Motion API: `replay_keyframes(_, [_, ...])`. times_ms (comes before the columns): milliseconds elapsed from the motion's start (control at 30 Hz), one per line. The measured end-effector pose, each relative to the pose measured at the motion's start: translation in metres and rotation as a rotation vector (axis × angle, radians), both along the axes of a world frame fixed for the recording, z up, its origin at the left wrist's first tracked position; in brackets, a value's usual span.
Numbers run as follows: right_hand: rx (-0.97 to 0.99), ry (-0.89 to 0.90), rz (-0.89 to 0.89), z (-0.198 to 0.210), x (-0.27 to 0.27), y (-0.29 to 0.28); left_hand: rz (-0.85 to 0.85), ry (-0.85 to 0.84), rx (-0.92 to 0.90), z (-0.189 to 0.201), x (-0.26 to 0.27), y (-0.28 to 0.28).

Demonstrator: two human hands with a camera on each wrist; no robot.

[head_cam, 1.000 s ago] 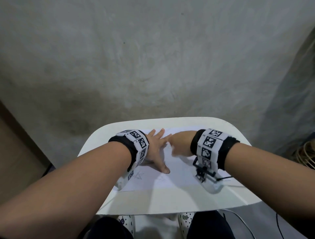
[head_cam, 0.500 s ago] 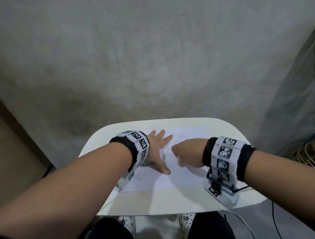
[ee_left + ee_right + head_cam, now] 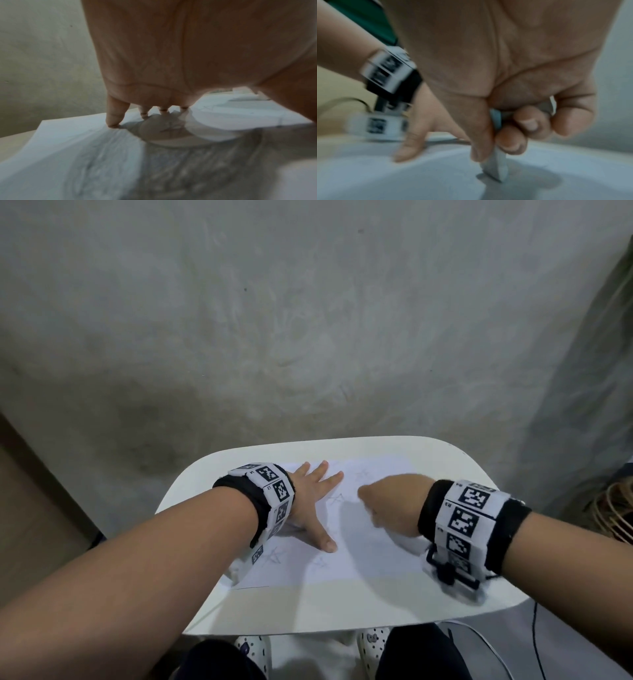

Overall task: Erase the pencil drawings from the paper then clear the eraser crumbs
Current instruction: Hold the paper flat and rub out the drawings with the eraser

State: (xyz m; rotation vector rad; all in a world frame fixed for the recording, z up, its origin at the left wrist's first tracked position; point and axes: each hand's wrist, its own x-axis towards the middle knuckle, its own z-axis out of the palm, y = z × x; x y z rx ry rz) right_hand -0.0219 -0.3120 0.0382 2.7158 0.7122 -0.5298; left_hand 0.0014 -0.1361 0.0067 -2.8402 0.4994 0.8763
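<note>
A white sheet of paper (image 3: pixel 363 559) with faint pencil stars (image 3: pixel 273 556) lies on a small white table (image 3: pixel 308 607). My left hand (image 3: pixel 313 505) lies flat on the paper's left part, fingers spread and straight, its fingertips (image 3: pixel 112 122) pressing the paper (image 3: pixel 56 142). My right hand (image 3: pixel 390 506) is curled over the paper's right part. In the right wrist view its thumb and fingers pinch a thin white eraser (image 3: pixel 496 167), whose tip touches the paper (image 3: pixel 402 180). From the head view the eraser is hidden under the hand.
A grey concrete wall (image 3: pixel 308 320) rises right behind the table. A dark cable (image 3: pixel 537 642) hangs off the table's right edge. My knees and white patterned shoes (image 3: pixel 253 648) show below the front edge. A wicker object (image 3: pixel 613 508) stands at the far right.
My right hand has slid rightward and toward me across the paper, away from the left hand's fingertips. The left hand has stayed flat in place.
</note>
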Motion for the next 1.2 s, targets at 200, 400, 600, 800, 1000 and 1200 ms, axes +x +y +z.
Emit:
replay_keyframes(200, [0.087, -0.096, -0.129, 0.017, 0.05, -0.004, -0.017, 0.015, -0.009, 0.0, -0.006, 0.002])
replay_keyframes(400, [0.009, -0.083, -0.186, 0.005, 0.08, -0.009, -0.063, 0.022, 0.022, 0.015, 0.009, -0.008])
replay_keyframes(600, [-0.008, -0.061, -0.182, 0.005, 0.085, -0.012, -0.076, -0.021, -0.031, 0.015, 0.029, -0.025])
replay_keyframes(800, [-0.046, 0.028, -0.018, 0.0, 0.067, 0.01, -0.062, 0.0, -0.071, 0.006, 0.028, -0.024])
replay_keyframes(1000, [0.003, -0.033, -0.136, 0.01, 0.08, -0.002, -0.032, 0.006, -0.081, 0.006, 0.024, -0.027])
replay_keyframes(1200, [-0.014, 0.05, -0.061, 0.01, 0.076, 0.003, -0.033, 0.01, -0.105, 0.009, 0.023, -0.026])
